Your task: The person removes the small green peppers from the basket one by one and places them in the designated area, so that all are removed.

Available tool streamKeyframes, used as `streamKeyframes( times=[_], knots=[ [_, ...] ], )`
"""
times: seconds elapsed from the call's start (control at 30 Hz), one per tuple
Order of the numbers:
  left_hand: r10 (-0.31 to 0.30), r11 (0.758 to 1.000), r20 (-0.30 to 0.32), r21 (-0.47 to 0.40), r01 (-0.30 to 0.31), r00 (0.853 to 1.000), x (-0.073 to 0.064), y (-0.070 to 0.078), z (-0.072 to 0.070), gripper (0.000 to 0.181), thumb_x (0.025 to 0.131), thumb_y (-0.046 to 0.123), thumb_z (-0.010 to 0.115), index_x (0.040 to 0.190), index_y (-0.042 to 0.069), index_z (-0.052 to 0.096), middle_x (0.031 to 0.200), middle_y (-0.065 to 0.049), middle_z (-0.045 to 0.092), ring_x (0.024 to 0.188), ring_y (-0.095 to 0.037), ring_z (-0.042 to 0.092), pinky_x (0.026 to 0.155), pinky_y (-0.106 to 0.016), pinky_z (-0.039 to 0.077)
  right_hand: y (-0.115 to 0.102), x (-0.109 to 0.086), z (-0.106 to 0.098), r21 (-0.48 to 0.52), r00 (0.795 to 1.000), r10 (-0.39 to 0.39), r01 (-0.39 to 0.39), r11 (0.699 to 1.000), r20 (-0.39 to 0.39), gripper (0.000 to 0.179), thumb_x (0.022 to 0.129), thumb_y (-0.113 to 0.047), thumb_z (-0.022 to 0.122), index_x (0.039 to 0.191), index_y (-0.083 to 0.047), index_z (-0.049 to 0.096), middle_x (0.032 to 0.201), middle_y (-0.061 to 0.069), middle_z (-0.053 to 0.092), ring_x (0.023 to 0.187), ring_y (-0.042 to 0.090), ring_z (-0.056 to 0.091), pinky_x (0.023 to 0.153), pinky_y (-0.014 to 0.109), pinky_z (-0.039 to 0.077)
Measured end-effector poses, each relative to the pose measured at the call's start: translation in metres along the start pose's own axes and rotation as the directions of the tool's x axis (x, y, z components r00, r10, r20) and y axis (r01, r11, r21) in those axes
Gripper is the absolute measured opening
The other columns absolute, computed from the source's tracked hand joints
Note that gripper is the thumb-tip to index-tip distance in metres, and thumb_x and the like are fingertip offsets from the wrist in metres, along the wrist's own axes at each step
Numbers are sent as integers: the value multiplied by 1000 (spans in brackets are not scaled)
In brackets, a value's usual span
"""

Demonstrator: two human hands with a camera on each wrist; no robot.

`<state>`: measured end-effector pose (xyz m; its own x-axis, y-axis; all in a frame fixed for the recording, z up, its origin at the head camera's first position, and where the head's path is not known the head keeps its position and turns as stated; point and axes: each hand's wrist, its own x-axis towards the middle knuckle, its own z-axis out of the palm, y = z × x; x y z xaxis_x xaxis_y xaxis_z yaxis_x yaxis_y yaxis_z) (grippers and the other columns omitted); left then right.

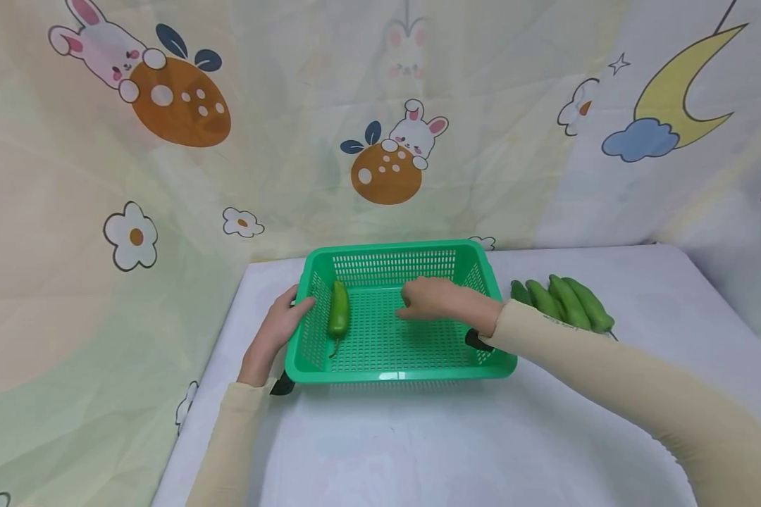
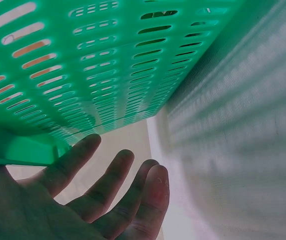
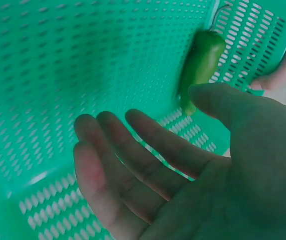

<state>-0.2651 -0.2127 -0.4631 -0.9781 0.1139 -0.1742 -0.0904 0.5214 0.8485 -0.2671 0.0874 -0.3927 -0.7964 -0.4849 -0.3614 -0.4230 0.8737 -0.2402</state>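
Note:
A green plastic basket (image 1: 380,376) with slotted walls stands on the white table. My left hand (image 1: 280,322) is at its left rim, thumb hooked over the edge; in the left wrist view the fingers (image 2: 113,172) lie outside, below the rim. One long green pepper (image 1: 339,310) lies inside along the left wall, stem towards me. Over the basket floor, right of that pepper, is my right hand (image 1: 440,298). The right wrist view shows its fingers (image 3: 127,165) loosely bent with nothing between them, the pepper (image 3: 203,60) lying beyond the thumb.
Several more green peppers (image 1: 567,301) lie side by side on the table (image 1: 393,443), right of the basket and partly behind my right forearm. A patterned cloth (image 1: 279,141) with rabbits and flowers hangs behind the table and along its sides.

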Motion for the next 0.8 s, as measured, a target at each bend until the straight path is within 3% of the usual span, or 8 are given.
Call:
streamKeyframes(
  times=[0.13, 0.3, 0.43, 0.53, 0.67, 0.8],
  knots=[
    [1, 1000, 2, -8, -1, 1000, 0, -1, 0, 54, 103, 34, 46, 152, 13, 40, 130, -24, 59, 94, -28, 72, 75, -38, 62, -15, 18, 4, 79, 998, -6, 1, 997, 58, 46, 100, -33, 60, 62, -18, 39, 53, -6, 26, 50, 11, 25, 49, 26, 27],
    [-4, 1000, 1, -2, 4, 1000, 0, -2, -2, 55, 103, 37, 46, 153, 14, 38, 130, -24, 60, 97, -30, 71, 77, -39, 62, -32, 37, 4, 194, 989, 31, -59, 979, 145, 37, 102, -38, 57, 72, -16, 49, 59, -3, 39, 56, 16, 52, 52, 30, 45],
    [-6, 1000, -2, 4, 6, 1000, 0, -3, -3, 55, 103, 37, 46, 153, 15, 39, 130, -23, 60, 98, -31, 71, 77, -38, 62, -43, 51, 6, 287, 984, 47, -97, 953, 174, 32, 102, -37, 56, 82, -12, 56, 67, 0, 48, 71, 26, 66, 69, 40, 60],
    [-5, 1000, -3, 6, 5, 1000, 1, -3, -3, 54, 103, 37, 46, 153, 15, 40, 131, -23, 59, 99, -30, 70, 78, -38, 61, -48, 60, 8, 334, 983, 64, -119, 935, 172, 34, 102, -38, 56, 83, -10, 56, 72, 3, 51, 85, 34, 72, 79, 46, 62],
    [-4, 1000, 2, 8, 4, 1000, 2, -3, -2, 56, 103, 38, 46, 154, 15, 39, 133, -23, 58, 100, -30, 70, 78, -38, 62, -50, 69, 11, 367, 982, 99, -152, 918, 159, 35, 101, -40, 58, 89, -7, 58, 84, 9, 60, 92, 36, 73, 80, 47, 62],
    [-4, 1000, 6, -2, 4, 1000, 2, -3, -1, 56, 103, 38, 46, 154, 16, 39, 130, -23, 60, 97, -30, 71, 76, -38, 62, -50, 77, 14, 418, 978, 121, -183, 890, 170, 39, 100, -40, 59, 109, -2, 62, 106, 18, 69, 94, 35, 73, 83, 47, 61]
  ],
)
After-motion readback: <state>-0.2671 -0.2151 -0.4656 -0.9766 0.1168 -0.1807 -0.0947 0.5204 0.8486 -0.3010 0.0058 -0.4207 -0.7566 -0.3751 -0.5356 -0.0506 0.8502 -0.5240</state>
